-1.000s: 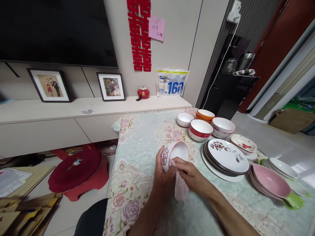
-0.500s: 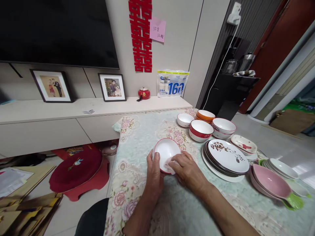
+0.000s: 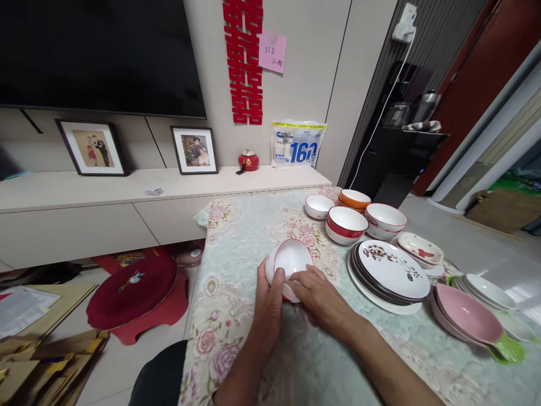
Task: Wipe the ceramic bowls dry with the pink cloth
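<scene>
Bowl point(image 3: 292, 258) is tilted toward the person, above the table point(image 3: 236, 237). Left hand point(image 3: 269, 290) curls around its left side, thumb at rim; right hand point(image 3: 316, 293) is half-closed at near rim, grip cannot be told. Bag point(image 3: 298, 145) reads "160"; pink note point(image 3: 272, 52), handwritten "35".

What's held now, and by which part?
A white, red-rimmed bowl: left hand grips its left side, thumb at the near rim; right hand at its near-right rim, grip unclear.

Smooth, glossy ceramic bowl point(image 3: 293, 256)
</scene>
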`<state>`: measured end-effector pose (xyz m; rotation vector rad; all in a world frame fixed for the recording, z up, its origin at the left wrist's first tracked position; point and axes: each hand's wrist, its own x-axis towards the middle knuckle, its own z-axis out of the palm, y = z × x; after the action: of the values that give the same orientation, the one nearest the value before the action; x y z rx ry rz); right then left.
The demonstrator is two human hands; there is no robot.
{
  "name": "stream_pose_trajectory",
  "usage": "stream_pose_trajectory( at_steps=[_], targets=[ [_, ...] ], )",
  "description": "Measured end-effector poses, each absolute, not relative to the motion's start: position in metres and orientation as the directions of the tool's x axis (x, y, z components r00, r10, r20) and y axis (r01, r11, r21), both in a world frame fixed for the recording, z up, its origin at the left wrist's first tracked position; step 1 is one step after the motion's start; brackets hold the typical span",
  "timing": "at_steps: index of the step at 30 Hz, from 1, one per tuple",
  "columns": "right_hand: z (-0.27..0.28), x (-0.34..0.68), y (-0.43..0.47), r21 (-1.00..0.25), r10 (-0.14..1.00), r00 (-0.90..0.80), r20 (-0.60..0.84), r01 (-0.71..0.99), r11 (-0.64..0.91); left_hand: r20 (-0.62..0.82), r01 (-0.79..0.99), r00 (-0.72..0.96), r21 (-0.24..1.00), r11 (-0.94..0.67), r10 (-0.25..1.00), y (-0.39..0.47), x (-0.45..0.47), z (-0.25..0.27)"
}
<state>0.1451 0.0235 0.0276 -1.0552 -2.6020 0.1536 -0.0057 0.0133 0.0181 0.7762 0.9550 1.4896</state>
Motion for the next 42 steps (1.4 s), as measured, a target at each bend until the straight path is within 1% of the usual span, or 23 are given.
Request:
stream_pose_trajectory(
  at_steps=[2,4,6,9,11,13,15,17,19,20,22,24,27,29,30,31,32,33,35,37,38,40,42],
  targets=[
    [0.025,0.151,0.029,-0.161,0.687,-0.664,0.295,0.674,0.721,-0.046,-0.422,-0.146,0.906,-0.020,0.988,0.016,-0.011,0.019],
    [0.021,0.152,0.031,-0.170,0.673,-0.648,0.356,0.663,0.729,-0.070,-0.403,-0.175,0.915,-0.006,0.982,0.017,-0.011,0.020],
    [0.016,0.149,0.029,-0.230,0.662,-0.626,0.412,0.631,0.741,-0.102,-0.417,-0.188,0.909,0.014,0.977,0.016,-0.007,0.020],
    [0.013,0.139,0.020,-0.386,0.710,-0.523,0.471,0.602,0.699,-0.099,-0.453,-0.173,0.891,0.010,0.980,0.010,0.003,0.020],
    [0.016,0.135,0.015,-0.475,0.749,-0.469,0.468,0.582,0.660,-0.065,-0.450,-0.171,0.893,-0.019,0.983,0.007,0.007,0.019],
    [0.021,0.134,0.014,-0.498,0.759,-0.508,0.408,0.573,0.651,-0.039,-0.437,-0.170,0.899,-0.040,0.985,0.007,0.007,0.017],
    [0.025,0.138,0.016,-0.436,0.730,-0.610,0.309,0.591,0.678,-0.029,-0.417,-0.169,0.908,-0.045,0.985,0.011,0.001,0.013],
    [0.026,0.146,0.022,-0.306,0.694,-0.671,0.262,0.624,0.719,-0.027,-0.387,-0.178,0.921,-0.045,0.984,0.016,-0.005,0.010],
    [0.024,0.153,0.028,-0.182,0.676,-0.678,0.288,0.655,0.734,-0.031,-0.349,-0.205,0.936,-0.044,0.978,0.020,-0.010,0.008],
    [0.022,0.155,0.030,-0.144,0.675,-0.668,0.314,0.669,0.729,-0.038,-0.336,-0.220,0.941,-0.039,0.975,0.022,-0.011,0.008],
    [0.018,0.155,0.031,-0.129,0.672,-0.649,0.357,0.678,0.724,-0.064,-0.336,-0.245,0.942,-0.023,0.967,0.021,-0.009,0.007],
    [0.016,0.149,0.027,-0.192,0.672,-0.628,0.393,0.658,0.728,-0.086,-0.366,-0.248,0.930,-0.011,0.965,0.018,-0.004,0.008],
    [0.017,0.136,0.017,-0.396,0.734,-0.505,0.454,0.624,0.674,-0.060,-0.427,-0.195,0.904,-0.029,0.979,0.011,0.006,0.009],
    [0.020,0.130,0.012,-0.517,0.782,-0.439,0.443,0.588,0.623,-0.029,-0.441,-0.164,0.896,-0.047,0.986,0.007,0.011,0.010],
    [0.022,0.129,0.011,-0.543,0.791,-0.449,0.415,0.575,0.612,-0.024,-0.439,-0.159,0.897,-0.048,0.987,0.007,0.011,0.010],
    [0.024,0.130,0.011,-0.538,0.785,-0.489,0.381,0.573,0.618,-0.028,-0.432,-0.158,0.901,-0.044,0.987,0.007,0.010,0.011],
    [0.025,0.132,0.011,-0.504,0.766,-0.544,0.342,0.582,0.638,-0.036,-0.423,-0.159,0.905,-0.036,0.987,0.007,0.009,0.012],
    [0.027,0.135,0.013,-0.446,0.746,-0.594,0.301,0.603,0.661,-0.043,-0.415,-0.160,0.909,-0.027,0.986,0.008,0.006,0.013],
    [0.028,0.144,0.018,-0.295,0.724,-0.641,0.254,0.662,0.689,-0.043,-0.392,-0.153,0.920,-0.021,0.987,0.010,0.000,0.017],
    [0.027,0.152,0.024,-0.168,0.722,-0.639,0.267,0.707,0.687,-0.027,-0.365,-0.152,0.931,-0.031,0.988,0.011,-0.005,0.021],
    [0.025,0.155,0.026,-0.133,0.722,-0.629,0.288,0.721,0.680,-0.019,-0.355,-0.149,0.934,-0.036,0.989,0.011,-0.007,0.022],
    [0.022,0.156,0.027,-0.126,0.716,-0.617,0.327,0.723,0.680,-0.024,-0.340,-0.158,0.940,-0.032,0.987,0.011,-0.007,0.024],
    [0.020,0.151,0.025,-0.196,0.716,-0.603,0.352,0.700,0.687,-0.053,-0.324,-0.177,0.946,-0.008,0.983,0.009,-0.003,0.023]
  ],
)
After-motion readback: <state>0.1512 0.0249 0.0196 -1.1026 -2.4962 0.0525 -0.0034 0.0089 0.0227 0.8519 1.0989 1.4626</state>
